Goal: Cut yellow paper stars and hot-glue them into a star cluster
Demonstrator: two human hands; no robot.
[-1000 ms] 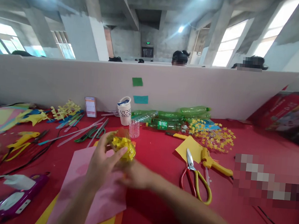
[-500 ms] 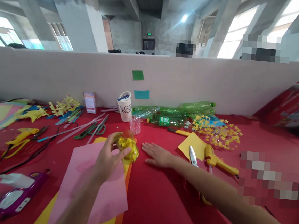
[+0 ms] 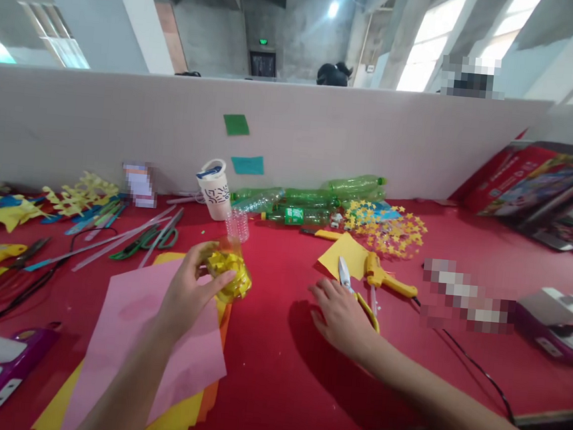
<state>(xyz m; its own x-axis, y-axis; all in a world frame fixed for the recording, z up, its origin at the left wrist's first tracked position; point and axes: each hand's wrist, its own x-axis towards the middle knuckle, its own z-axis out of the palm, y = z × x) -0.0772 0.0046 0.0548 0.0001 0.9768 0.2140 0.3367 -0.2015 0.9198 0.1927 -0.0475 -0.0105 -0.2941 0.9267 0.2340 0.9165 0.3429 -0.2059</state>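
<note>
My left hand [image 3: 192, 294] is closed round a small cut plastic bottle piece [image 3: 229, 278]. It looks see-through at the top, with shiny yellow pieces on or in it; which, I cannot tell. Fingers stretched forward, my right hand [image 3: 340, 317] is over the scissors [image 3: 345, 272], partly covering their handles. The blades point away from me onto a yellow paper square [image 3: 340, 254]. Just right of them lies a yellow glue gun [image 3: 389, 277]. Beneath my left forearm, a pink sheet [image 3: 117, 320] rests on yellow and orange sheets [image 3: 172, 426].
Green plastic bottles [image 3: 308, 200], a white cup [image 3: 214, 192] and a clear bottle piece [image 3: 238, 226] line the partition [image 3: 174, 125]. Yellow stars [image 3: 390, 227] lie at back right, green-handled scissors [image 3: 151, 240] at left. Purple power strips [image 3: 2, 367] sit on both sides. A black cord [image 3: 478, 372] runs at right.
My right hand has moved right and back from the bare red table to over the scissors. My left hand still holds the bottle piece. The view has turned right.
</note>
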